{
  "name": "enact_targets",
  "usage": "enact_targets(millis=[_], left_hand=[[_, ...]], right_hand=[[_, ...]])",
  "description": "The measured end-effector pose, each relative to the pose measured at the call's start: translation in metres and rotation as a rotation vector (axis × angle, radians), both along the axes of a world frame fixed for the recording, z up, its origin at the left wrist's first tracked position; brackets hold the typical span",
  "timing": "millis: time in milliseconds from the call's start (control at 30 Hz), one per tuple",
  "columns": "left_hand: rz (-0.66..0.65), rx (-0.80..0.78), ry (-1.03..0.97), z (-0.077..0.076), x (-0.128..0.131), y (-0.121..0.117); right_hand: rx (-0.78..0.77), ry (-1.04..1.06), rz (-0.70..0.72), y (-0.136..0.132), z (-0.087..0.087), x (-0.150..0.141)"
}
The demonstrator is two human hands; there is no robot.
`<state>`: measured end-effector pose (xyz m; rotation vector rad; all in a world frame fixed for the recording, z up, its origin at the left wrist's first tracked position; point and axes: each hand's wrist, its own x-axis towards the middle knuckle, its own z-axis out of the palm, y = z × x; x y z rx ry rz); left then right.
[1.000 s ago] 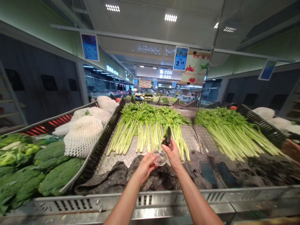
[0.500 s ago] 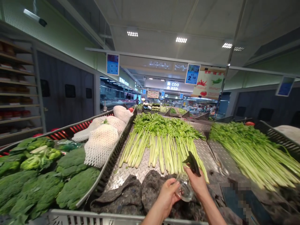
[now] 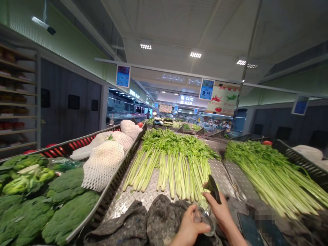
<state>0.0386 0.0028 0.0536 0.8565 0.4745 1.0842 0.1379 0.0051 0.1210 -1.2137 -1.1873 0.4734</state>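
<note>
Ceiling-lit market hall (image 3: 194, 27) stretches beyond the celery (image 3: 178, 171), which lies fanned out on a patterned metal desk (image 3: 128, 200). Since half a second ago the celery has not moved and the view has shifted only slightly; what differs is at its near right end, where the left hand (image 3: 192, 227) now lays its thumb across a clear round item (image 3: 203, 216). That suggests the work is on this small piece rather than on the stalks. Counted by size: one spread of celery, its stalks too crowded to number, with what looks like its reflection to the right; one crumpled dark cloth (image 3: 164, 218) along the celery's near side; at least four broccoli heads (image 3: 64, 186) left of the celery; at least three white-netted bundles (image 3: 104, 167), also left but closer to it; two hands; one black tool (image 3: 214, 189), gripped in the right hand (image 3: 220, 206) beside the celery's cut ends; one clear item, clasped by the left fingers. Whether the right fingers also touch it, I cannot tell.
</note>
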Motion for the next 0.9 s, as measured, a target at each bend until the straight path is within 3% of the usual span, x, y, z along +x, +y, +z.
enact_targets(millis=[133,333,600,733,900], left_hand=[[-0.016,0.06,0.069,0.006,-0.001,-0.002],[0.047,0.246,0.31,0.008,-0.012,-0.005],[0.212,0.269,0.569,0.018,-0.031,-0.006],[0.275,0.267,0.599,0.025,-0.047,-0.002],[0.333,0.257,0.639,0.023,-0.067,-0.001]], right_hand=[[-0.004,-0.036,-0.116,0.005,-0.004,0.004],[-0.122,0.093,-0.267,0.006,-0.007,-0.001],[-0.038,0.074,-0.151,0.001,0.008,-0.024],[0.014,0.049,-0.09,0.003,0.017,-0.039],[-0.008,-0.009,-0.064,0.013,0.012,-0.057]])
